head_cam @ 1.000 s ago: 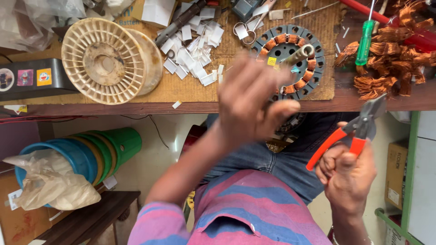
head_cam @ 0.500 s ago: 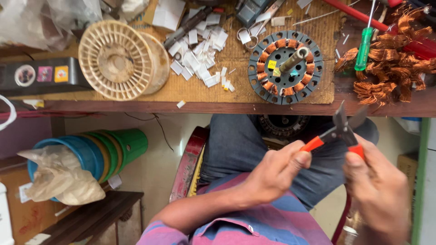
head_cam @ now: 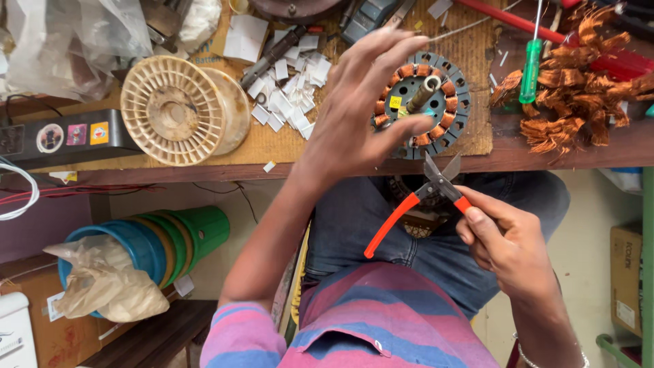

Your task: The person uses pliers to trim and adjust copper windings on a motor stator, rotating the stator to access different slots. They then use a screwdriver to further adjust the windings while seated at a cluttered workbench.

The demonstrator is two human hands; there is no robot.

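My left hand (head_cam: 364,102) is raised over the workbench with fingers spread, holding nothing, just left of a round motor stator (head_cam: 436,102) wound with copper coils. My right hand (head_cam: 507,242) stays below the bench edge, over my lap, gripping one orange handle of a pair of cutting pliers (head_cam: 422,197). The pliers' jaws are parted and point up toward the bench edge. A pile of small white paper slips (head_cam: 289,88) lies left of my left hand.
A cream plastic wire spool (head_cam: 180,109) lies on the wooden bench (head_cam: 579,153). A tangle of copper wire (head_cam: 579,95) and a green-handled screwdriver (head_cam: 531,61) sit at the right. Stacked blue and green buckets (head_cam: 170,235) stand on the floor, left.
My left hand has let go of the pliers' handle and risen from my lap to the bench beside the stator. My right hand keeps the pliers and has shifted slightly left.
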